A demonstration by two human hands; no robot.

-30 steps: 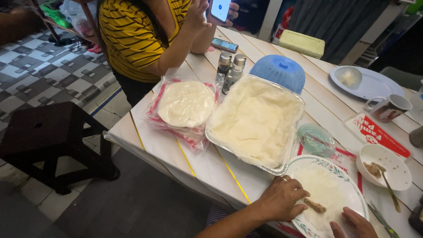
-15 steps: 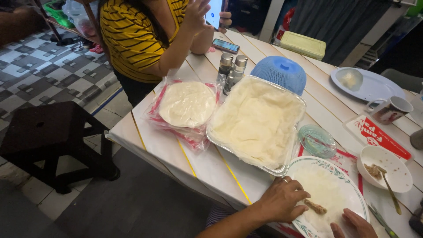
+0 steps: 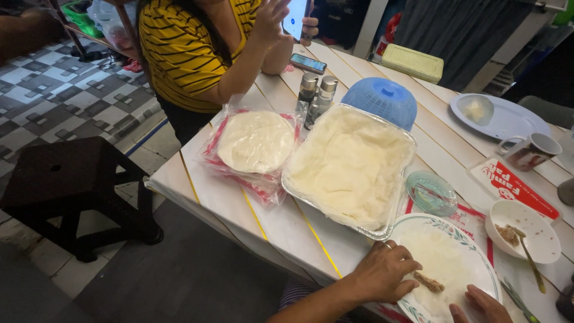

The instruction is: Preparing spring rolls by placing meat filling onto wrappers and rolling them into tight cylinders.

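Head camera is looking down at 2 bare hands working at the near edge of a white slatted table (image 3: pixel 251 203). Left hand (image 3: pixel 382 272) is resting palm-down, fingers loosely spread and gripping nothing, on a thin pale wrapper (image 3: pixel 442 263) that is lying flat in a floral-rimmed plate (image 3: pixel 478 257). Right hand (image 3: pixel 481 305) is showing only at the bottom edge, fingertips touching the wrapper; whether it is grasping anything cannot be told. Between the 2 hands a small strip of brown filling (image 3: pixel 429 282) is sitting on the wrapper. Just right of the plate a white bowl (image 3: pixel 523 221) is holding a spoon (image 3: pixel 529 254). Farther back a foil tray (image 3: pixel 350 164) of pale sheets is lying beside a plastic bag of round wrappers (image 3: pixel 256 141), with a blue dome cover (image 3: pixel 378 100) behind. At the far side a person in a yellow striped shirt (image 3: pixel 179 48) is holding a phone (image 3: pixel 296 17).
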